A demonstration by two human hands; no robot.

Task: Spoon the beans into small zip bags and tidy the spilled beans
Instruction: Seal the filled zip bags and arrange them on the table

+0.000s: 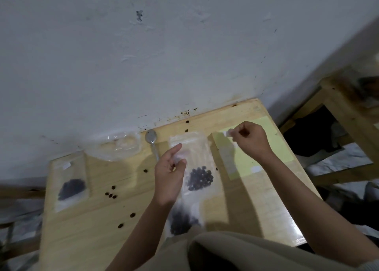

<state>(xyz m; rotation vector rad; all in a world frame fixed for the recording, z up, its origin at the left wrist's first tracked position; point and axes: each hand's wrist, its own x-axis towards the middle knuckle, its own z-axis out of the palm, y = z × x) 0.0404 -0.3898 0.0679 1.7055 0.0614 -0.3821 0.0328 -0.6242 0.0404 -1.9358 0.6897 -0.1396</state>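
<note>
Right hand [251,140] is up over the far right corner of the wooden table [106,213], fingers curled, pinching a small white label [228,133] between thumb and fingertip. Likely peeled from the yellow sheet [264,158] lying under it, which carries another white label [256,169] near its near edge. Probable intent: tag a filled bag.

Left hand [170,174] hovers mid-table, fingers loosely curled, at the mouth of a clear zip bag [196,158] that holds a clump of dark beans [200,178]. Blurred, so I can't tell if it pinches the film or just touches it. Looks like it's steadying the bag for the label.

A second filled bag [70,180], already labelled, lies at the left edge. A third bag of beans [182,219] sits at the near edge, blurred.

Spoon [152,142] lies idle at the far edge, bowl toward the wall, beside a crumpled clear plastic bag [120,145].

Spilled beans [110,195] still scattered left of centre, a few more along the far edge. Tidy step not yet done.

Surface: pale wood tabletop, pushed against a scuffed white wall [164,55]. Another wooden frame [348,111] stands to the right.
</note>
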